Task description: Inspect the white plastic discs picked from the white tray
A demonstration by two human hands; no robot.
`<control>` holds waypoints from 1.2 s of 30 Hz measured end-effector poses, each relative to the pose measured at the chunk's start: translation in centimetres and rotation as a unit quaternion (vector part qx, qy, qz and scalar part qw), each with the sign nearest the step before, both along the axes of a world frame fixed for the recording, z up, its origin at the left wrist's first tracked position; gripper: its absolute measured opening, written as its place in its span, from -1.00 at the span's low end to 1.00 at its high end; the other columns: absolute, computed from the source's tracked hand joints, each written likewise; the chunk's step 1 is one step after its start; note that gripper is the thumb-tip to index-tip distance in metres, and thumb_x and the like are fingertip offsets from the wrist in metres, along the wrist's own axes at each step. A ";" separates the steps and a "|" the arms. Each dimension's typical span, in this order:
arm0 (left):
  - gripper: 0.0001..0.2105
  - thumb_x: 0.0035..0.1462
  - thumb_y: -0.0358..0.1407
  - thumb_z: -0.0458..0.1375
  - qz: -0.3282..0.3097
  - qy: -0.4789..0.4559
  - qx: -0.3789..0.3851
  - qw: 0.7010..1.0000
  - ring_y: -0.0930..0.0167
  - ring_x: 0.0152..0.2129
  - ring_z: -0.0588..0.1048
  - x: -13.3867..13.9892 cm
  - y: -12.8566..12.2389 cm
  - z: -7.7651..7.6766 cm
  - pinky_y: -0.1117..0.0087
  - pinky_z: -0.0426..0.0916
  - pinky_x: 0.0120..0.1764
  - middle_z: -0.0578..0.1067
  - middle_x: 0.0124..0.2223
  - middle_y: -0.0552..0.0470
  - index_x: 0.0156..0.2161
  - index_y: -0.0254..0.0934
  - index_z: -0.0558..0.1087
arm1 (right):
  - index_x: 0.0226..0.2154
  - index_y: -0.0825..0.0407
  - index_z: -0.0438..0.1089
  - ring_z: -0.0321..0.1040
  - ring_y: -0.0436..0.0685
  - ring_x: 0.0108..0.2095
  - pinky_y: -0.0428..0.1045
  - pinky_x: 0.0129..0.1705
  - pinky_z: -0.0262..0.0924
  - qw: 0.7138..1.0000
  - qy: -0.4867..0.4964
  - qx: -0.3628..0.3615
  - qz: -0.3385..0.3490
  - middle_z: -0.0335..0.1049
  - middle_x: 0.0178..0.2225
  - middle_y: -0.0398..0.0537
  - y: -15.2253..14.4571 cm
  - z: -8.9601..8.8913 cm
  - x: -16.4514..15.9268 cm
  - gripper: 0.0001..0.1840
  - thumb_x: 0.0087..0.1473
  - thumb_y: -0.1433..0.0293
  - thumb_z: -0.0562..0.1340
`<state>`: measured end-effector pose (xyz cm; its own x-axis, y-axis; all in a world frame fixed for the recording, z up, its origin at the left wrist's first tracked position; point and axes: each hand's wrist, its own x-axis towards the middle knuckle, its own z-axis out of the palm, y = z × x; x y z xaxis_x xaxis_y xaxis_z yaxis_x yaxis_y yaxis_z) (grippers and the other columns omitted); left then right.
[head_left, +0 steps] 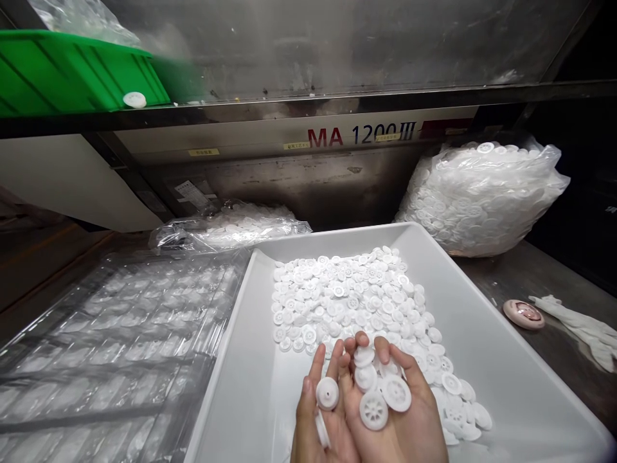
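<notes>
White wheels [380,399] fill both palms; wrists cut off below.

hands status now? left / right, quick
Left hand: open, palm up, white plastic wheel resting on its fingers.
Right hand: open and cupped, palm up, several white wheels lying in it, above the white tray.

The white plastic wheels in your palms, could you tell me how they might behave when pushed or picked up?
The white plastic wheels look thin and moulded, so probably light and stiff. Being round discs, one set on edge might roll. Several lie loosely in the right hand, so they may slide off easily.
</notes>
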<state>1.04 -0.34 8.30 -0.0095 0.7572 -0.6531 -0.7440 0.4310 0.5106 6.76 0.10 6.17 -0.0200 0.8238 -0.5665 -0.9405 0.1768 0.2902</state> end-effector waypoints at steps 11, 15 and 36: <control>-0.62 0.08 -0.60 -0.02 0.015 -0.002 -0.014 1.000 0.30 -0.05 0.44 -0.8 0.3 -0.5 0.18 0.21 0.12 0.48 0.01 -0.17 0.03 -0.39 0.28 | -0.63 0.08 0.34 0.28 0.16 -0.11 0.01 -0.03 0.19 0.998 -0.059 0.023 0.014 0.30 -0.29 0.02 -0.2 -0.3 0.0 -0.79 -0.09 0.31 0.20; -0.73 0.16 -0.48 -0.05 0.039 -0.011 -0.029 0.999 0.33 -0.12 0.48 -1.1 0.6 -0.7 0.16 0.25 0.09 0.43 0.06 -0.12 -0.05 -0.34 0.34 | -0.60 0.07 0.34 0.28 0.11 -0.23 0.00 -0.10 0.21 0.991 -0.112 0.069 0.030 0.26 -0.34 -0.05 -0.3 -0.9 0.3 -0.79 -0.09 0.28 0.22; -0.70 0.17 -0.38 -0.03 0.057 -0.114 -0.112 0.985 0.24 0.03 0.36 0.3 -0.1 0.3 0.19 0.19 0.13 0.32 0.15 -0.09 0.02 -0.27 0.27 | -0.55 0.00 0.18 0.01 -0.03 -0.52 -0.15 -0.45 0.09 0.767 -0.641 0.002 0.040 0.04 -0.55 -0.25 -1.1 0.3 -2.0 -0.62 0.19 0.14 0.09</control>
